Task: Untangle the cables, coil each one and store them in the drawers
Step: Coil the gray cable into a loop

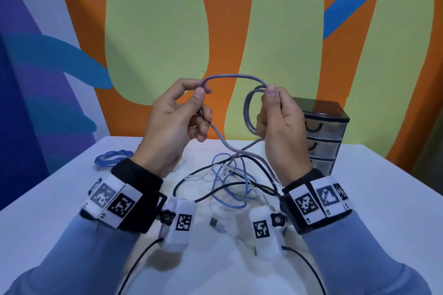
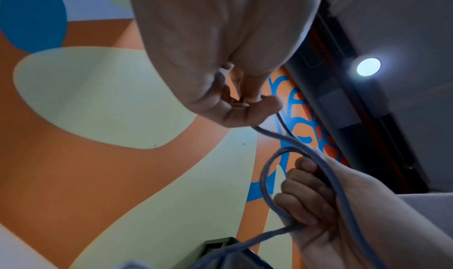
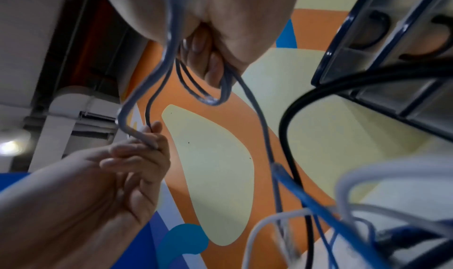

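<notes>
Grey cable [image 1: 233, 77] between two hands [image 1: 171, 122]

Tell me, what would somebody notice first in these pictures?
First, the two hands raised in the middle: the left hand and the right hand each pinch a lilac cable, which arches between them and hangs in loops from the right one. Below, on the white table, lies a tangle of cables; a blue coil sits at the far left and a small drawer unit at the far right.
</notes>
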`<state>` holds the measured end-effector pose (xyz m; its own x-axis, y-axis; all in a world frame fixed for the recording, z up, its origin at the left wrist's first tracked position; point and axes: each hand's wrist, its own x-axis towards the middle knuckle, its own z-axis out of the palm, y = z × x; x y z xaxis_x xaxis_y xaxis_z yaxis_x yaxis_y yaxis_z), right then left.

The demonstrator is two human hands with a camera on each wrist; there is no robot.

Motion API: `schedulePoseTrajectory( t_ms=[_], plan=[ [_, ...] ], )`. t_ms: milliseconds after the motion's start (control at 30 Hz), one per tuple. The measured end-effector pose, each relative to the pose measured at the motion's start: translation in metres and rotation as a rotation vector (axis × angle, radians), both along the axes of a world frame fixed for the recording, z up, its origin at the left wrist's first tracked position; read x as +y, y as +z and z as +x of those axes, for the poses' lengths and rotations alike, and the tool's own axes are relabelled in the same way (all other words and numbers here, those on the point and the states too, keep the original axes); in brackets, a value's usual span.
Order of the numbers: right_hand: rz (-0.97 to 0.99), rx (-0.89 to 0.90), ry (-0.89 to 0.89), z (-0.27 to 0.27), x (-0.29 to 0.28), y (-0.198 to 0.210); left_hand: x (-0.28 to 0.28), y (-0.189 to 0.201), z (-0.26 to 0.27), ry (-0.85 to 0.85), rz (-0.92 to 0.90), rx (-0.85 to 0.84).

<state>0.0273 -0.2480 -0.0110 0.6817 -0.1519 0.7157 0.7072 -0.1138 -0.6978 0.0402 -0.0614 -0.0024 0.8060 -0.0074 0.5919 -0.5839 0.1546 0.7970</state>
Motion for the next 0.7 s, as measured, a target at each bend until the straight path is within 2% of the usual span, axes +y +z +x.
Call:
schedulePoseTrajectory(
  t_ms=[100, 267, 333, 400, 500, 567, 633, 700],
  plan=[
    [0.054, 0.092, 0.176, 0.004, 0.000, 0.000, 0.004, 0.002, 0.002, 0.075, -0.067, -0.064],
    [0.037, 0.142, 0.284, 0.005, -0.005, 0.002, 0.018, 0.004, 0.000, 0.536, 0.147, -0.406],
    [0.073, 0.167, 0.374, 0.003, -0.005, 0.004, 0.018, 0.003, -0.001, 0.664, 0.181, -0.467],
    [0.133, 0.203, 0.489, 0.001, -0.004, 0.005, 0.016, 0.002, 0.000, 0.719, 0.179, -0.491],
    [0.248, 0.255, 0.632, -0.001, -0.001, 0.005, 0.011, -0.002, 0.005, 0.650, 0.123, -0.440],
    [0.317, 0.268, 0.696, -0.001, 0.001, 0.006, 0.006, -0.007, 0.011, 0.572, 0.140, -0.331],
    [0.354, 0.260, 0.718, 0.001, 0.003, 0.005, -0.004, -0.013, 0.011, 0.418, 0.157, -0.187],
    [0.366, 0.243, 0.666, 0.003, 0.006, 0.003, -0.015, -0.015, 0.005, 0.223, 0.133, -0.032]
  ],
)
